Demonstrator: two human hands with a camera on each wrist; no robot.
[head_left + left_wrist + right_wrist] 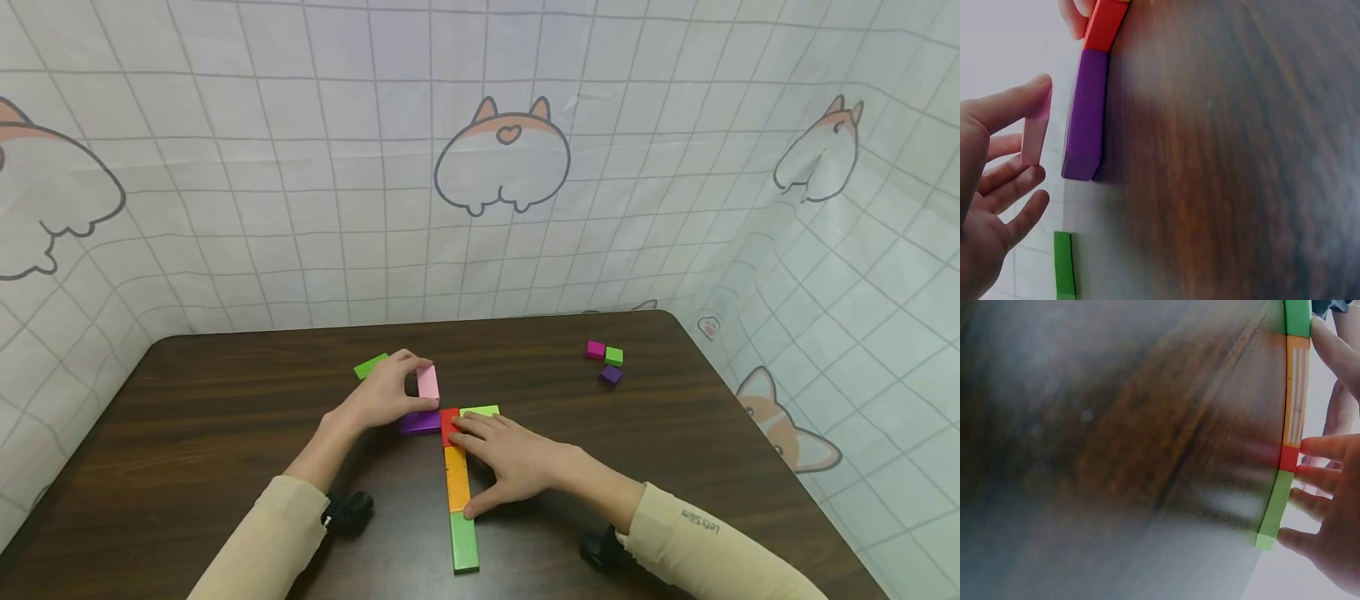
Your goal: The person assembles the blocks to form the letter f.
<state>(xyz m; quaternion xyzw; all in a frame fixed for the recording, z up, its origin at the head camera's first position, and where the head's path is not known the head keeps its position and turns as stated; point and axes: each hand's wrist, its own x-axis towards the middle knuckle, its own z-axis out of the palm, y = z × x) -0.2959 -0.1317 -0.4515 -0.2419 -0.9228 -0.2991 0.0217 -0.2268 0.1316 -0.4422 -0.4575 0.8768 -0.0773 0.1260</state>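
My left hand [386,393] pinches a pink block [427,382] between thumb and fingers, just behind the purple block [422,423]. In the left wrist view the pink block [1034,139] is raised above the purple one. My right hand [517,457] lies with fingers spread over a row of blocks. Its fingertips are at the red block [448,423] and the light green block [1276,503], its thumb where the orange block [457,479] meets the green block [464,542]. Purple and light green extend to either side of the red block, forming a T-like shape.
A loose green block [370,367] lies behind my left hand. Toward the table's back right corner are a magenta block [596,349], a small green block [613,357] and a dark purple block [611,375]. A white gridded curtain [337,208] hangs behind the dark table [187,458].
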